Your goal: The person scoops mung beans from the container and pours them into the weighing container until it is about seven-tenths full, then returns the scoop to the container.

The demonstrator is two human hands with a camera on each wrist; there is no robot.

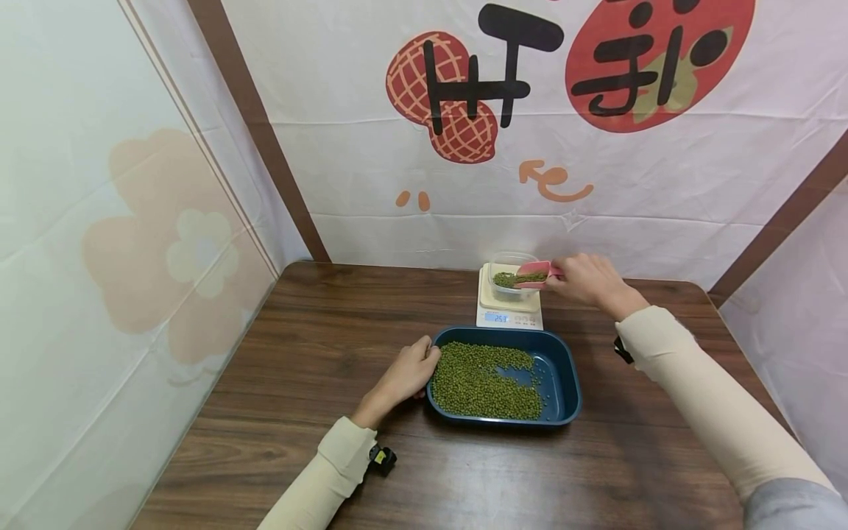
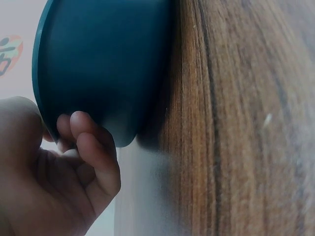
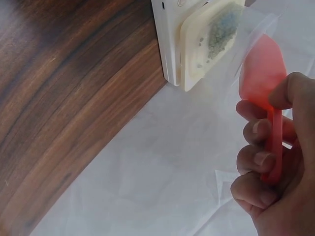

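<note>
My left hand (image 1: 407, 369) grips the left rim of a dark blue tray (image 1: 571, 383), thumb above and fingers curled under the edge. Green mung beans (image 1: 480, 386) cover most of the tray's left and middle, leaving its right end bare. In my right hand (image 1: 586, 280) is a pink scoop (image 3: 263, 69), its handle wrapped by my fingers. The scoop carries some beans and tilts over a clear plastic container (image 1: 513, 259), overlapping its right rim. Beans lie on that container's bottom. It stands on a white kitchen scale (image 1: 482, 298) whose display (image 1: 498, 318) is lit.
The brown wooden table (image 1: 318, 331) meets a white printed cloth backdrop (image 1: 371, 243) right behind the scale. A pale cloth panel (image 1: 165, 294) runs along the left side. The tray sits directly in front of the scale, close to it.
</note>
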